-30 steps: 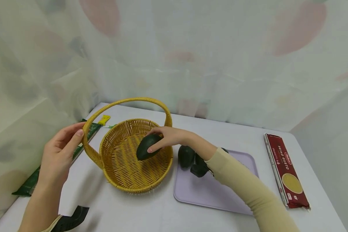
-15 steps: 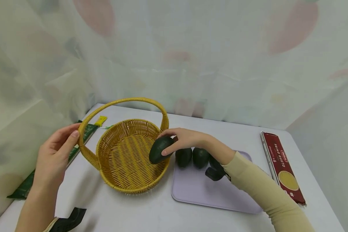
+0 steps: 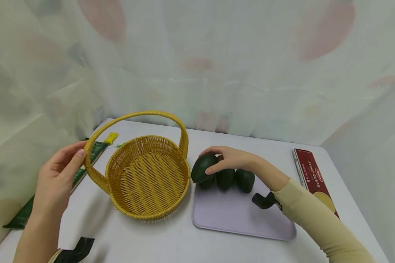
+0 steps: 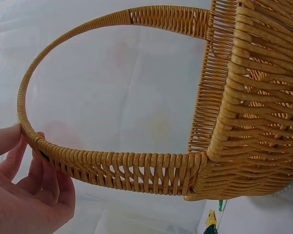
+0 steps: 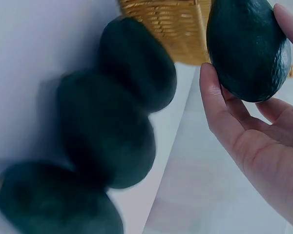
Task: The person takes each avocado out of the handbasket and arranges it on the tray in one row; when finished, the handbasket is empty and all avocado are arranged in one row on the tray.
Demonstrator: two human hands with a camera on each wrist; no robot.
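My left hand (image 3: 57,173) pinches the left side of the wicker basket's arched handle between thumb and fingers, as the left wrist view shows close up. The yellow wicker basket (image 3: 148,182) has nothing in its bowl. In my right hand (image 3: 232,159) is a dark green avocado (image 3: 204,168), gripped at its upper side, just right of the basket rim. Behind and below it, three more avocados (image 3: 245,180) lie in a row along the back of a lilac tray (image 3: 237,219); the leftmost is partly hidden by the held one. In the right wrist view the row of avocados (image 5: 107,126) appears close by.
A red pack of spaghetti (image 3: 314,175) lies to the right of the tray. Beyond my left hand, a long green packet (image 3: 97,149) with a yellow end (image 3: 111,138) runs along the table's left edge. Printed curtains (image 3: 197,91) hang behind the table.
My right hand has carried the avocado rightward, out from over the basket bowl to above the tray's left back corner. My left hand keeps its grip on the handle.
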